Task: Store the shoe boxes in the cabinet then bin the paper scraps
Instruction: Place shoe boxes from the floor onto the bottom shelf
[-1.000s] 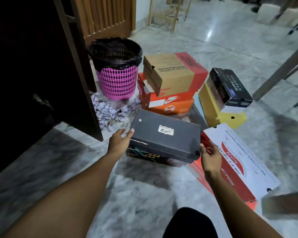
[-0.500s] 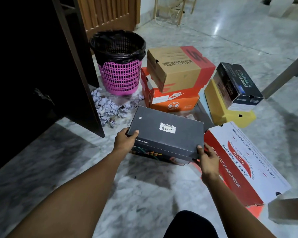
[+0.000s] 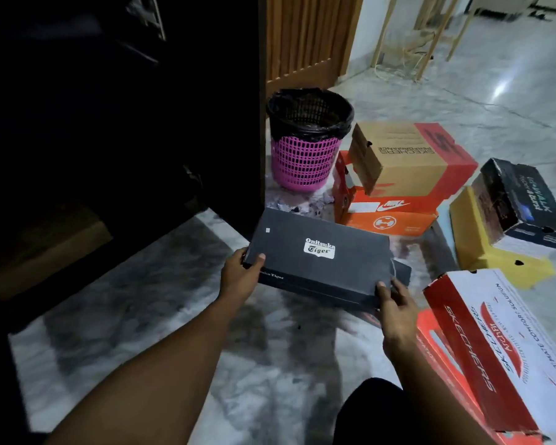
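- Where the grey marbled floor (image 3: 142, 332) spreads out under me, it is glossy and catches a spot of light far behind the pink bin (image 3: 304, 162).
- The bin has a black liner folded over its rim and stands on the floor beside the edge of the dark cabinet (image 3: 109, 123), whose inside is too dim to make out.
- Behind the bin is a slatted wooden panel (image 3: 305, 36), and further back to the right stand pale wooden legs (image 3: 430, 36).
- Crumpled paper scraps (image 3: 302, 202) lie on the floor at the foot of the bin.
- Right of the bin an orange box (image 3: 389, 216) carries a tilted brown box (image 3: 408, 155).
- Further right a dark box (image 3: 520, 200) leans on a yellow box (image 3: 482, 255).
- Nearest me on that side lies a white and red box (image 3: 495, 348).
- In front of the bin, both arms reach forward and hold the black shoe box (image 3: 318, 261) by its near corners, its far edge over the scraps.
- My left hand (image 3: 239, 277) grips the near left corner, thumb on the lid, fingers curled under the side.
- My right hand (image 3: 395, 309) grips the near right corner, thumb on the lid, fingers wrapped round the end.
- A dark shape shows past the box's right end; I cannot tell what it is.
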